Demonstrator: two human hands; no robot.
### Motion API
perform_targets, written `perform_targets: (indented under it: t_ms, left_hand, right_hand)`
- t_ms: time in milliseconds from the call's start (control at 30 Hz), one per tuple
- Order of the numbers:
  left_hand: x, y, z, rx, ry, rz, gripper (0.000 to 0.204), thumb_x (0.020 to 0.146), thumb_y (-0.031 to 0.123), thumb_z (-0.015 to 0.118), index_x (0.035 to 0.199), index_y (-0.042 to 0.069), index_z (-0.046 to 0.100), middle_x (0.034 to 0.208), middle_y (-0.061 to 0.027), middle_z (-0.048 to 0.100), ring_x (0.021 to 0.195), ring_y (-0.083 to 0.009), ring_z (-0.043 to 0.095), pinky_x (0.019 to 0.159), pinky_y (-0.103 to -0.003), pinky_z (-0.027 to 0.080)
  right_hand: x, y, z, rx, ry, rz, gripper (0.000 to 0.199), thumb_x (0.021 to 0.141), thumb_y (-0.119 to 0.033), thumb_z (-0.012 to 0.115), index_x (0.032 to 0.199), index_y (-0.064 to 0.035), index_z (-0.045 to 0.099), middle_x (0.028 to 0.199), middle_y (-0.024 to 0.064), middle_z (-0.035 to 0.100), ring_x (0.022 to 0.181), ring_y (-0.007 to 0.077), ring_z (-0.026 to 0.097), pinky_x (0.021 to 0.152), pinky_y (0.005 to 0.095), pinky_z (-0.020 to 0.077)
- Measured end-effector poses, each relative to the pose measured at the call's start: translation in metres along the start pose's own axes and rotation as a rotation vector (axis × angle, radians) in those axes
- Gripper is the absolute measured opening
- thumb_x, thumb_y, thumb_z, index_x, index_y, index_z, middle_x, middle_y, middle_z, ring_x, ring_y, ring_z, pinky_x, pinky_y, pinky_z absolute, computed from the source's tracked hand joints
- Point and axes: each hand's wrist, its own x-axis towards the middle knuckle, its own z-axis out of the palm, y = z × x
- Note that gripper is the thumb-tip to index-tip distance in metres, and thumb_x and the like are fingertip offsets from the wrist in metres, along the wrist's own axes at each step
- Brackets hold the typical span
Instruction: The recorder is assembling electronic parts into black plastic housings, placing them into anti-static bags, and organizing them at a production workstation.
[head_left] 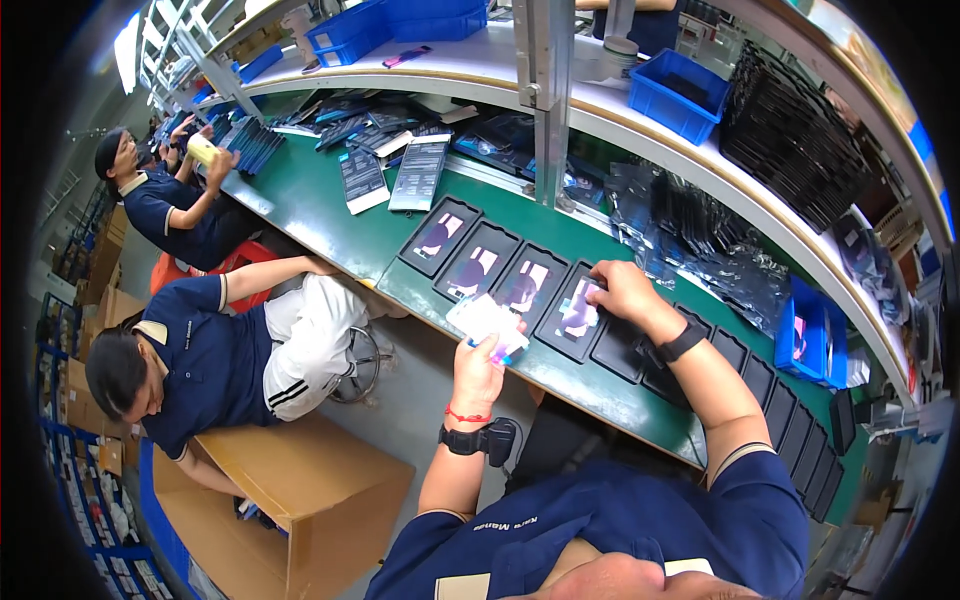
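My left hand (478, 375) is closed around a loose stack of glossy, pale printed cards (487, 320), held above the bench's front edge. My right hand (632, 292) reaches over the fourth shallow black tray (568, 344) in a row. Its thumb and fingers are bent together at the upper edge of a printed card (576, 314) lying in that tray. Three more trays to the left each contain a similar card with a pink and dark picture, such as the leftmost card (441, 234). Beneath my right forearm, several black trays (617, 356) continue rightward, partly hidden.
Flat dark boxes (418, 175) lie piled at the back. Clear plastic sleeves (690, 230) heap behind the trays, near a blue bin (800, 335). A metal post (545, 110) rises from the bench. At left a co-worker (200, 350) leans over a cardboard box (345, 490); another person (170, 205) sits beyond.
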Motion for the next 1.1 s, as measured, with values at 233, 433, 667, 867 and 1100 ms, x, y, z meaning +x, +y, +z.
perform_targets:
  t_ms: [233, 433, 667, 867, 1100]
  left_hand:
    - [-0.010, -0.041, 0.040, 0.278, -0.114, -0.110, 0.031, 0.080, -0.004, 0.061, 0.110, -0.002, 0.055, 0.098, -0.0075, 0.062, 0.087, -0.0183, 0.062, 0.078, -0.032, 0.052]
    - [-0.015, -0.062, 0.053, 0.191, -0.203, -0.270, 0.030, 0.082, -0.002, 0.059, 0.112, 0.001, 0.054, 0.101, -0.0067, 0.060, 0.090, -0.0170, 0.061, 0.080, -0.031, 0.051]
    - [-0.015, -0.055, 0.055, 0.245, -0.133, -0.155, 0.026, 0.082, -0.002, 0.058, 0.108, 0.000, 0.055, 0.094, -0.0089, 0.062, 0.080, -0.0210, 0.063, 0.072, -0.032, 0.053]
    - [-0.032, -0.074, 0.084, 0.458, -0.203, -0.105, 0.031, 0.073, -0.007, 0.067, 0.101, 0.002, 0.058, 0.090, -0.0043, 0.063, 0.079, -0.0154, 0.062, 0.070, -0.029, 0.053]
    - [-0.023, -0.095, 0.087, 0.188, -0.289, -0.313, 0.032, 0.094, 0.014, 0.045, 0.122, 0.000, 0.043, 0.103, -0.0164, 0.060, 0.087, -0.0242, 0.062, 0.081, -0.037, 0.051]
  right_hand:
    - [-0.058, -0.039, 0.001, 0.565, 0.049, -0.036, 0.045, 0.066, -0.021, 0.078, 0.103, 0.0002, 0.061, 0.070, 0.0018, 0.057, 0.062, 0.0081, 0.051, 0.056, 0.0247, 0.0429]
    - [-0.090, -0.011, -0.006, 0.612, 0.102, 0.144, 0.040, 0.063, -0.010, 0.076, 0.100, -0.0044, 0.064, 0.063, 0.0004, 0.054, 0.058, 0.0087, 0.051, 0.055, 0.0260, 0.0432]
    - [-0.093, 0.035, -0.010, 0.086, 0.358, 0.216, 0.045, 0.065, -0.018, 0.075, 0.105, -0.0043, 0.059, 0.082, 0.0128, 0.061, 0.079, 0.0283, 0.061, 0.072, 0.0377, 0.0486]
    - [-0.132, 0.000, -0.023, 0.607, 0.183, 0.188, 0.047, 0.071, -0.016, 0.073, 0.112, -0.0026, 0.054, 0.087, 0.0077, 0.061, 0.074, 0.0167, 0.060, 0.067, 0.0301, 0.0489]
    - [-0.145, 0.062, -0.024, 0.483, 0.324, 0.350, 0.041, 0.067, -0.011, 0.073, 0.104, -0.0033, 0.058, 0.088, 0.0124, 0.064, 0.082, 0.0224, 0.063, 0.073, 0.0343, 0.0503]
